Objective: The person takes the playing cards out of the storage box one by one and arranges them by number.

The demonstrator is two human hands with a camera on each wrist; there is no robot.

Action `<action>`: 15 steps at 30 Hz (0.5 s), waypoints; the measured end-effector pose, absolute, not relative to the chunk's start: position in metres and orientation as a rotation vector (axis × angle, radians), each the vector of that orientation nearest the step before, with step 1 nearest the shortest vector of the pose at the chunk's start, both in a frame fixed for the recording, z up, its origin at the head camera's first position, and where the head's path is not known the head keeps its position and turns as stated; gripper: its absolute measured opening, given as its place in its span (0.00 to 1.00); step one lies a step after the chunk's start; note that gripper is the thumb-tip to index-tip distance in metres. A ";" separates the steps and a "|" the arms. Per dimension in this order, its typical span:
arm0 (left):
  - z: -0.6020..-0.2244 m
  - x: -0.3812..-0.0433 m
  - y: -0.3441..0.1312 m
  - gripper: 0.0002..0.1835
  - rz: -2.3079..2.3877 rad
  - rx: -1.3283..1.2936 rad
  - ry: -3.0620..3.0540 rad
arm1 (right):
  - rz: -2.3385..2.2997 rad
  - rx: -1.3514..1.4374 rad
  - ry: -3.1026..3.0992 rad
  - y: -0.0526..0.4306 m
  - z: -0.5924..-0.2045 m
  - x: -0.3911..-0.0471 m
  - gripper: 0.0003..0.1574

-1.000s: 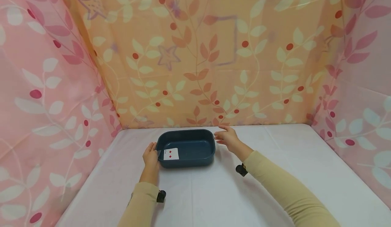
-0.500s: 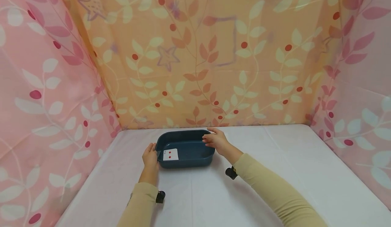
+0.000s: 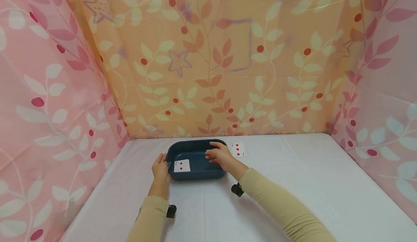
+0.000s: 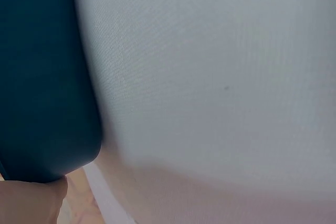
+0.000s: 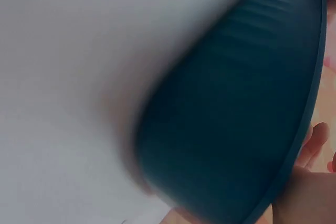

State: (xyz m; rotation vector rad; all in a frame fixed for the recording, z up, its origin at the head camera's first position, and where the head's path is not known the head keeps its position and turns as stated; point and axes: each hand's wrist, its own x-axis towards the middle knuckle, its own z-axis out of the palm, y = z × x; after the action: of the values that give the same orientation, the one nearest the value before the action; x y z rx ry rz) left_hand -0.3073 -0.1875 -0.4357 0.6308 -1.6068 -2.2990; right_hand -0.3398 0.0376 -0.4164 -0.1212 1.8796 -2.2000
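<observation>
Nearest: tan sleeves [image 3: 280, 206], both forearms reaching fwd over the white tabletop [image 3: 202, 209], w/ a small black wrist device [image 3: 171, 211] on the L and another on the R, prob. the wrist cams.

L hand [image 3: 160, 168] holds the L end of the blue tub [image 3: 198, 175]: fingers along the outer wall, thumb at the rim AFAICT. Prob. there to steady it; gripping the end keeps the tub's mouth free for the other hand.

R hand [image 3: 221, 156] is over the tub's R end, fingers loosely spread & a bit bent, nothing seen in them. Whether it touches the rim, can't tell; R wrist view is blurry. Tub sits b/w the hands, long side across, prob. so both reach it w/o stretching.

Diamonds card [image 3: 182, 166] lies face up inside the tub, right by L hand; walls prob. keep it from sliding off. Can't tell if more lie under it.

Hearts card [image 3: 238, 149], three pips, is on the tabletop just beyond R wrist, outside the tub's R end, face up, so readable.

Farthest, past both hands: orange leaf-print backdrop [image 3: 208, 54], prob. hung to screen the workspace.
</observation>
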 end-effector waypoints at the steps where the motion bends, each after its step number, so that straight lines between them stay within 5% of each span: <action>1: -0.435 -0.307 -0.187 0.31 -2.299 0.629 -1.603 | -2.196 -0.127 1.879 0.036 -0.417 -0.339 0.35; 15: -0.438 -0.309 -0.188 0.29 -2.293 0.612 -1.589 | -2.126 -0.132 1.948 0.013 -0.425 -0.336 0.34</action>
State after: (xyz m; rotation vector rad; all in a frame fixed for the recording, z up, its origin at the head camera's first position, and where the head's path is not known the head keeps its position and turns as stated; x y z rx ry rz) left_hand -0.3089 -0.1883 -0.4377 0.6120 -1.5890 -2.2932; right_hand -0.3361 0.0135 -0.4247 -0.1319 1.9478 -2.1257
